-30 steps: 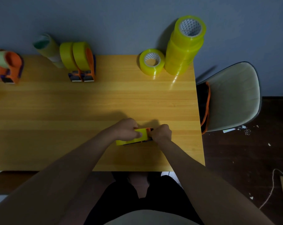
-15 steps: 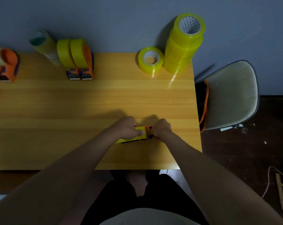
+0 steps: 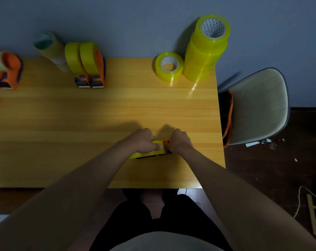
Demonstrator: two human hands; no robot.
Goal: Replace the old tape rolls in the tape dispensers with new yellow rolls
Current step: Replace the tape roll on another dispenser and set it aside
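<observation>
both hands are down on the dispenser (image 3: 151,151) near the front right of the table (image 3: 99,115). the left hand (image 3: 142,140) curls over the yellow roll (image 3: 150,152) with its thumb pressed on top, and the right hand (image 3: 179,141) pinches the orange head end. the dispenser's long axis runs left to right between them, so any threading pull looks to go rightward. spare rolls (image 3: 207,49) stand well apart at the back.

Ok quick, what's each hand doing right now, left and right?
Left hand: fingers curled, gripping the yellow roll in the tape dispenser.
Right hand: fingers curled, gripping the dispenser's orange end.
</observation>
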